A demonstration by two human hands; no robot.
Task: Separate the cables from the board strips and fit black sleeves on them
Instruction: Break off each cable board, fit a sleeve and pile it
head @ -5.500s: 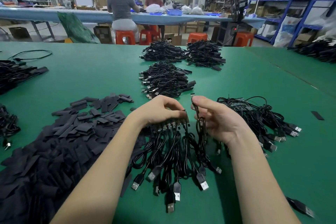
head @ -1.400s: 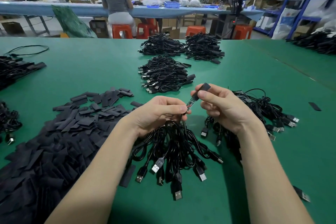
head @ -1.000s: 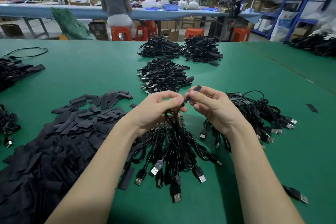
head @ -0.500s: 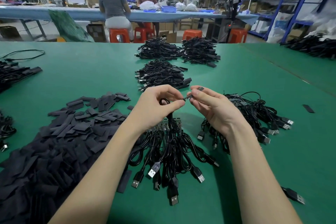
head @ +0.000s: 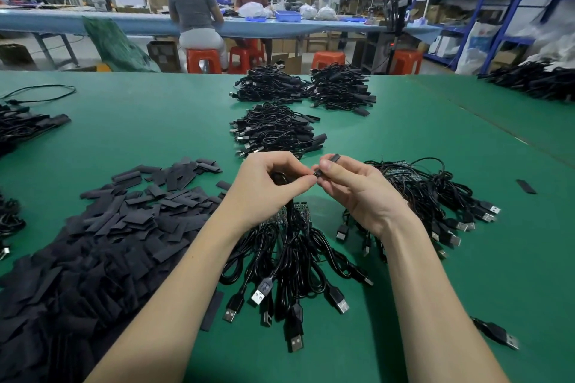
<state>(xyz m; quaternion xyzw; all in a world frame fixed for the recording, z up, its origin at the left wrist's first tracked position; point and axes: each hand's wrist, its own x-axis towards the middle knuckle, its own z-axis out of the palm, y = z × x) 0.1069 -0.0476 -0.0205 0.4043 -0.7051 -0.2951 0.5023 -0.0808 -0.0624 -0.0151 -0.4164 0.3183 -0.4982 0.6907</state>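
Pinching a black sleeve (head: 330,162) between thumb and forefinger, the right hand (head: 357,193) meets the left hand (head: 267,188), whose curled fingers grip the cable (head: 290,211) end, above the green table (head: 155,130). The bunch of cables on board strips (head: 292,261) hangs below the left hand onto the table. A heap of loose sleeves (head: 102,236) lies left, another cable bundle (head: 435,196) just right, finished piles (head: 273,130) beyond

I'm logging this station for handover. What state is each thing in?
Left hand: pinches a cable.
Right hand: pinches a sleeve.
Bundle: hangs from the left hand, plugs on the table.
Sleeve pile: loose, at the left.
Far heaps: lying coiled.
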